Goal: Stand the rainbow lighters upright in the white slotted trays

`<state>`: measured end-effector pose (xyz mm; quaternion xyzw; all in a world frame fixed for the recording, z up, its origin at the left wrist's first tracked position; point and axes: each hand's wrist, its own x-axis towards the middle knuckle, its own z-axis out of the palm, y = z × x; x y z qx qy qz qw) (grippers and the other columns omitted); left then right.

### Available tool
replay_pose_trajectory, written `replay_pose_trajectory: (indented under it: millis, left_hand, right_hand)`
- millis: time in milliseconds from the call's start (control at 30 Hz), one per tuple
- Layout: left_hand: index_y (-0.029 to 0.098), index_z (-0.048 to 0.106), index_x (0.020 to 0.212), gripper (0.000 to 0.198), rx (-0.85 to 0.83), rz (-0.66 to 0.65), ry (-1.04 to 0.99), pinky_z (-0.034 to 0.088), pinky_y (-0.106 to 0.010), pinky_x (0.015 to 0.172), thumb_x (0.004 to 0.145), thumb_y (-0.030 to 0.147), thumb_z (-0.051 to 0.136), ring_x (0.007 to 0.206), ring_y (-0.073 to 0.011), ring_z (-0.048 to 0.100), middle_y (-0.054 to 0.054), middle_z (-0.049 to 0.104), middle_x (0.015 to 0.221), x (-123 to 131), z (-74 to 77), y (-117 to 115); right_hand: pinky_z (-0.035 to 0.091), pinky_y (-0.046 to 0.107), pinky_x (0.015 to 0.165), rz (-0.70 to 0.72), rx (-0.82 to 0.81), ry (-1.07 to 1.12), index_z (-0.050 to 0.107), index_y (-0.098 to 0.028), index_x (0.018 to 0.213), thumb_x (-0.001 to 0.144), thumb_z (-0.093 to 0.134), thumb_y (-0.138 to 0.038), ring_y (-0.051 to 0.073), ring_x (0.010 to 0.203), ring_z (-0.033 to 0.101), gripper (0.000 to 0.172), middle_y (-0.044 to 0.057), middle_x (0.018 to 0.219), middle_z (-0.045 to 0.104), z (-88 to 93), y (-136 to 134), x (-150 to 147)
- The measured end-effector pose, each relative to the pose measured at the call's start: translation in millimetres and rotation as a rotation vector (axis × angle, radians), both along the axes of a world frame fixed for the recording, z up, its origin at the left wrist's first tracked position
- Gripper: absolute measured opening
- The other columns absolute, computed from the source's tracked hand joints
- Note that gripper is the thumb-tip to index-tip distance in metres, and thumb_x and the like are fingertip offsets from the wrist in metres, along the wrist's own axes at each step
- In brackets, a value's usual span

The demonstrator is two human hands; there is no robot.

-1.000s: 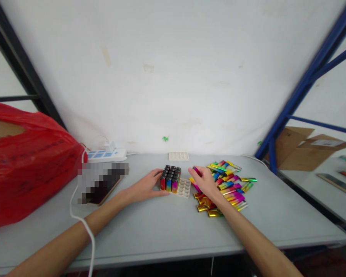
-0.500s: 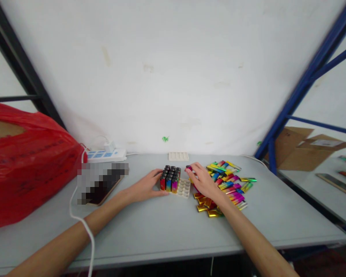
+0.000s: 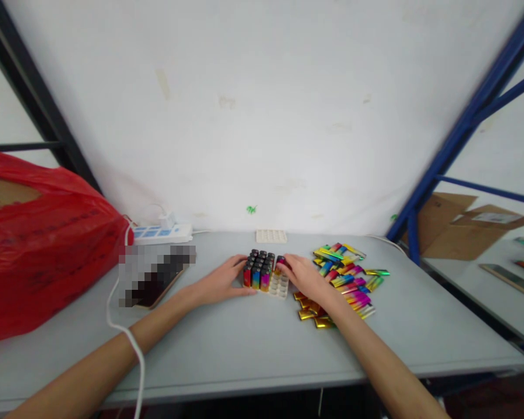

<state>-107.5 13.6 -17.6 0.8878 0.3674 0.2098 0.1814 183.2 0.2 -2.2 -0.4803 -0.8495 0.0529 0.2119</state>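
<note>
In the middle of the table a white lighter tray (image 3: 280,287) with round hollows holds several upright lighters (image 3: 257,271) on its left side. These have black tops and shiny red, blue and magenta bodies. My left hand (image 3: 220,283) is curved round the tray's left end, thumb along the front edge and fingers behind. Between the fingertips of my right hand (image 3: 303,273) a magenta lighter (image 3: 280,261) stands upright at the rear of the tray's bare hollows, just right of the standing rows. Whether its base sits in a hollow is hard to see.
A loose pile of shiny lighters (image 3: 347,279) lies to the right. Behind stands another white tray (image 3: 271,235). To the left are a phone (image 3: 161,282), a power strip (image 3: 162,234), a red plastic bag (image 3: 48,250) and a white cable (image 3: 128,334) crossing above my left forearm.
My right hand has moved left with the magenta lighter, from beside the tray to over its rear hollows. My left hand stays at the tray's left end.
</note>
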Motion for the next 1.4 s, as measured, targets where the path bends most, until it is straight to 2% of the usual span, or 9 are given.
replay_pose_trajectory:
  millis: [333, 467, 600, 800, 1000, 1167, 1267, 1333, 1400]
  left_hand:
    - [0.022, 0.059, 0.147, 0.075, 0.002, 0.008, -0.004, 0.042, -0.053, 0.126, 0.088, 0.063, 0.079, 0.144, -0.0378, 0.054, -0.017, 0.057, 0.155, 2.1, 2.3, -1.9]
    - [0.02, 0.059, 0.147, 0.075, 0.004, 0.002, 0.001, 0.042, -0.054, 0.126, 0.089, 0.063, 0.078, 0.145, -0.0389, 0.054, -0.018, 0.056, 0.155, 1.7, 2.9, -2.2]
    - [0.021, 0.059, 0.147, 0.077, 0.008, 0.013, 0.012, 0.042, -0.053, 0.126, 0.088, 0.068, 0.076, 0.145, -0.0386, 0.053, -0.017, 0.056, 0.156, 1.2, 2.1, -1.7]
    - [0.021, 0.061, 0.145, 0.075, -0.014, 0.016, 0.014, 0.041, -0.053, 0.127, 0.088, 0.066, 0.078, 0.145, -0.0385, 0.054, -0.016, 0.056, 0.156, 1.8, 4.0, -1.7]
    - [0.018, 0.059, 0.148, 0.077, -0.02, 0.009, 0.01, 0.039, -0.051, 0.128, 0.088, 0.063, 0.078, 0.147, -0.0389, 0.052, -0.018, 0.055, 0.157, 2.3, 4.6, -2.5]
    - [0.016, 0.059, 0.147, 0.078, -0.012, 0.007, 0.005, 0.04, -0.055, 0.127, 0.089, 0.063, 0.077, 0.146, -0.0401, 0.052, -0.02, 0.055, 0.156, 1.7, 2.8, -2.2]
    - [0.018, 0.058, 0.149, 0.077, -0.001, 0.006, 0.004, 0.041, -0.054, 0.127, 0.089, 0.063, 0.078, 0.146, -0.0398, 0.052, -0.019, 0.055, 0.156, 1.6, 3.1, -2.2]
    - [0.019, 0.058, 0.149, 0.079, -0.002, 0.004, 0.011, 0.041, -0.052, 0.127, 0.088, 0.066, 0.077, 0.146, -0.0395, 0.052, -0.019, 0.055, 0.156, 1.7, 3.5, -2.2]
    - [0.02, 0.058, 0.149, 0.08, -0.007, 0.006, 0.023, 0.041, -0.052, 0.128, 0.089, 0.069, 0.075, 0.146, -0.0389, 0.052, -0.018, 0.055, 0.157, 1.8, 3.5, -2.0]
  right_hand:
    - [0.048, 0.038, 0.105, 0.019, 0.024, 0.018, 0.072, -0.017, 0.12, 0.112, 0.048, -0.032, 0.025, 0.113, 0.067, 0.029, 0.012, 0.115, 0.074, 13.6, -1.7, 40.2]
    - [0.051, 0.036, 0.097, 0.005, -0.114, -0.057, 0.077, -0.015, 0.117, 0.104, 0.065, -0.033, 0.026, 0.104, 0.071, 0.025, 0.013, 0.109, 0.078, 16.3, -1.7, 48.8]
    - [0.052, 0.033, 0.089, 0.015, -0.184, -0.053, 0.079, -0.016, 0.109, 0.106, 0.06, -0.033, 0.024, 0.094, 0.073, 0.026, 0.011, 0.101, 0.081, 18.3, -4.5, 43.5]
    - [0.054, 0.031, 0.083, 0.043, -0.301, 0.012, 0.069, -0.015, 0.135, 0.101, 0.067, -0.035, 0.023, 0.083, 0.075, 0.039, 0.006, 0.092, 0.081, 16.2, -6.6, 42.7]
    - [0.052, 0.034, 0.093, -0.076, -0.091, 0.057, 0.068, -0.015, 0.131, 0.106, 0.057, -0.029, 0.026, 0.102, 0.074, 0.03, 0.012, 0.108, 0.08, 13.7, -1.8, 41.9]
    - [0.051, 0.033, 0.083, -0.141, -0.012, 0.186, 0.065, -0.019, 0.136, 0.109, 0.048, -0.038, 0.025, 0.085, 0.072, 0.037, 0.007, 0.091, 0.078, 15.0, -0.2, 41.5]
    - [0.047, 0.03, 0.07, -0.152, 0.018, 0.318, 0.069, -0.02, 0.124, 0.103, 0.057, -0.046, 0.021, 0.065, 0.063, 0.036, 0.0, 0.069, 0.068, 16.7, 0.8, 40.6]
    - [0.042, 0.029, 0.062, -0.156, 0.026, 0.403, 0.07, -0.021, 0.1, 0.098, 0.062, -0.054, 0.018, 0.058, 0.055, 0.034, -0.003, 0.062, 0.061, 18.6, 1.7, 39.7]
    - [0.039, 0.029, 0.06, -0.144, 0.037, 0.461, 0.06, -0.023, 0.075, 0.095, 0.064, -0.061, 0.017, 0.058, 0.051, 0.044, -0.002, 0.061, 0.056, 20.6, 2.5, 38.7]
